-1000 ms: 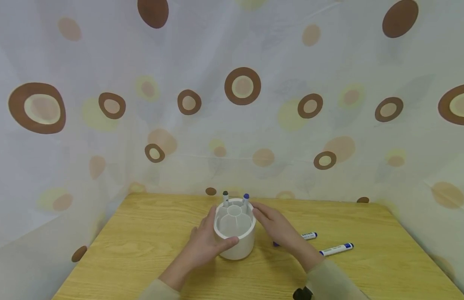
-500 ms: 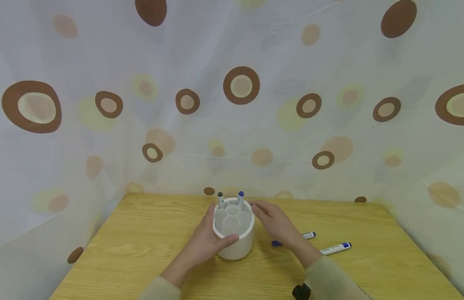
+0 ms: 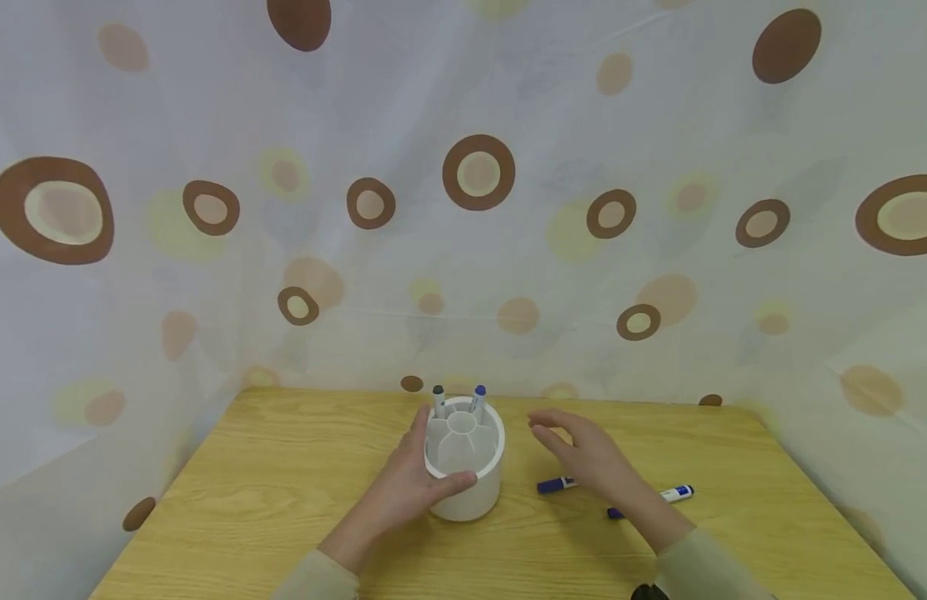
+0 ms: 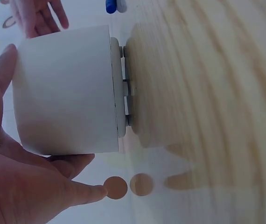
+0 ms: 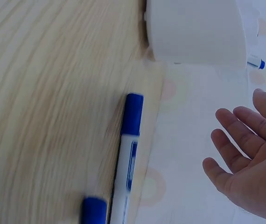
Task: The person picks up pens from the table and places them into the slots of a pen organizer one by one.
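A round white pen holder (image 3: 471, 493) with inner compartments stands on the wooden table. Two white markers stick up at its back, a black-capped marker (image 3: 438, 402) and a blue-capped marker (image 3: 478, 403). My left hand (image 3: 402, 490) holds the holder's left side, thumb across the front and fingers around the side. Apart from the holder, to its right, my right hand (image 3: 593, 457) hovers with relaxed fingers and nothing in them. Below that hand lies a blue-capped marker (image 5: 128, 163), partly hidden by it in the head view. Another blue-ended marker (image 3: 678, 493) lies farther right, its middle behind the forearm.
The wooden table (image 3: 298, 467) reaches back to a pale curtain (image 3: 403, 267) with brown and yellow circles, which also hangs along both sides. In the left wrist view, a base with small feet (image 4: 126, 87) shows beneath the holder. A dark object (image 3: 648, 592) sits by the right sleeve.
My right hand has let go of the pen holder's rim and moved right, away from it. My left hand keeps its hold on the holder.
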The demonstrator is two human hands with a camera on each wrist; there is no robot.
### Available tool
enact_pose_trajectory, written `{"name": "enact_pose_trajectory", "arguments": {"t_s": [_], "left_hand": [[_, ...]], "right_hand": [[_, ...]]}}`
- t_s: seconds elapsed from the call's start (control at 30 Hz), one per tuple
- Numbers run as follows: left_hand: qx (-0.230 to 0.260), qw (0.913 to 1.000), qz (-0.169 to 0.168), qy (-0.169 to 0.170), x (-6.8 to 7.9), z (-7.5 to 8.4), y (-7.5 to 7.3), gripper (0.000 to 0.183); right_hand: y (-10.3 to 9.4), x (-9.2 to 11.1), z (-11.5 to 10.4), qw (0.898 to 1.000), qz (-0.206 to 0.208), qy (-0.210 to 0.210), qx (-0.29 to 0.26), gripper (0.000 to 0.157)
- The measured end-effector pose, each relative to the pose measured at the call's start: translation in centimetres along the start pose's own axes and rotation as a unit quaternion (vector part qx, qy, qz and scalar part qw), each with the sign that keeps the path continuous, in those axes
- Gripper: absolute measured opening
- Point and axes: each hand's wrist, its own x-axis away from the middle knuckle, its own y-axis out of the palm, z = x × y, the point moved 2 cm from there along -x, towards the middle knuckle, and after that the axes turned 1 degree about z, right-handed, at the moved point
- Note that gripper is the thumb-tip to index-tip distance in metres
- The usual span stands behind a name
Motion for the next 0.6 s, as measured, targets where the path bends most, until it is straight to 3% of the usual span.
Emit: {"name": "enact_pose_trajectory", "arguments": {"t_s": [0.6], "left_hand": [[-0.02,0.9998,-0.001,-0.003,0.1,0.2,-0.1,0.128]], "right_hand": [[-4.2,3.4,4.8,0.998,0.0,-0.003,0.069,0.056]]}}
